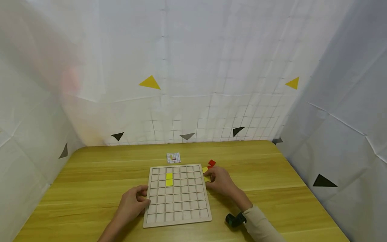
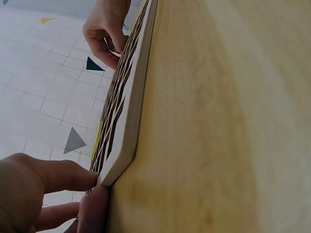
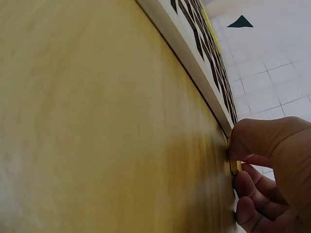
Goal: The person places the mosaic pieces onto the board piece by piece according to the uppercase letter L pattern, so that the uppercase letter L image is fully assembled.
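Note:
A square wooden grid board [image 1: 178, 198] lies on the table, with two yellow tiles [image 1: 169, 179] one above the other in its upper left cells. My left hand [image 1: 131, 203] holds the board's left edge; in the left wrist view its fingertips [image 2: 87, 179] meet at the rim. Just past the board's right edge, my right hand [image 1: 220, 181] pinches a yellow tile [image 3: 235, 166] between thumb and fingers, low at the table surface. Beside those fingers lie another yellow tile [image 1: 205, 169] and red tiles [image 1: 212, 163], partly covered by the hand.
A small printed grid card [image 1: 173, 158] with coloured squares lies behind the board. A dark green cylindrical object [image 1: 234, 220] is by the right wrist. White sheets with triangle marks enclose the table [image 1: 99, 168] at the back and sides.

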{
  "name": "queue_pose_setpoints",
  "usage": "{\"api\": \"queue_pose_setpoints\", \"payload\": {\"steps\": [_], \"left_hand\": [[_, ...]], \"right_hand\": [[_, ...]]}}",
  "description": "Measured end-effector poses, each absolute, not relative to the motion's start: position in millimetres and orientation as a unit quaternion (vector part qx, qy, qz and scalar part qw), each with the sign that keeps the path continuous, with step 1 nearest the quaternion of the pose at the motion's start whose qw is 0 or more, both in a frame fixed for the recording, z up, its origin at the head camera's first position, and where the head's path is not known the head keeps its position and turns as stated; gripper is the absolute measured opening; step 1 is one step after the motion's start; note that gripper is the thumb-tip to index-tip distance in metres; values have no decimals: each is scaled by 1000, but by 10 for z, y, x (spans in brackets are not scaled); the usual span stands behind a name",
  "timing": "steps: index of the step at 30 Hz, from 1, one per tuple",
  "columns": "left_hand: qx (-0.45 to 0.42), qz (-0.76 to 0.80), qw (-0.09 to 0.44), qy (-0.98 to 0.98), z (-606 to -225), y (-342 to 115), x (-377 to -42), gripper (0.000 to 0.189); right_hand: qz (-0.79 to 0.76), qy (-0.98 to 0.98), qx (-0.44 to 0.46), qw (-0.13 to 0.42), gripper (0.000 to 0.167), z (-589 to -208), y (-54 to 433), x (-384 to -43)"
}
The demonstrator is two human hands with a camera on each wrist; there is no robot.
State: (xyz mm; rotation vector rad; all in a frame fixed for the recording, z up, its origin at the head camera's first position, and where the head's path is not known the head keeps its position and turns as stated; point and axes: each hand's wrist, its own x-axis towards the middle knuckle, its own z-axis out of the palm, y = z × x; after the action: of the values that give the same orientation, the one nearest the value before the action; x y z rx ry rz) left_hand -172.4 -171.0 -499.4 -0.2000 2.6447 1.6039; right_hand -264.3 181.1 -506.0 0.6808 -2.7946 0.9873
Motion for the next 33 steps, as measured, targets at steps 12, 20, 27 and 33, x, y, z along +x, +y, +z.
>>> {"api": "queue_pose_setpoints", "payload": {"steps": [12,20,27,33], "left_hand": [[-64,521,19,851,-4997,-1709,-1721,51],[-64,523,20,850,-4987,-1713,-1714,51],[-60,525,20,849,-4975,-1719,-1705,52],[-57,521,20,851,-4972,-1721,-1709,53]], "right_hand": [[320,-915,232,75,28,-5063,1836,-2626],[321,-915,231,82,27,-4999,1829,-2602],[333,-907,241,91,27,-4919,1762,-2559],[331,-905,252,92,25,-4882,1706,-2544]]}}
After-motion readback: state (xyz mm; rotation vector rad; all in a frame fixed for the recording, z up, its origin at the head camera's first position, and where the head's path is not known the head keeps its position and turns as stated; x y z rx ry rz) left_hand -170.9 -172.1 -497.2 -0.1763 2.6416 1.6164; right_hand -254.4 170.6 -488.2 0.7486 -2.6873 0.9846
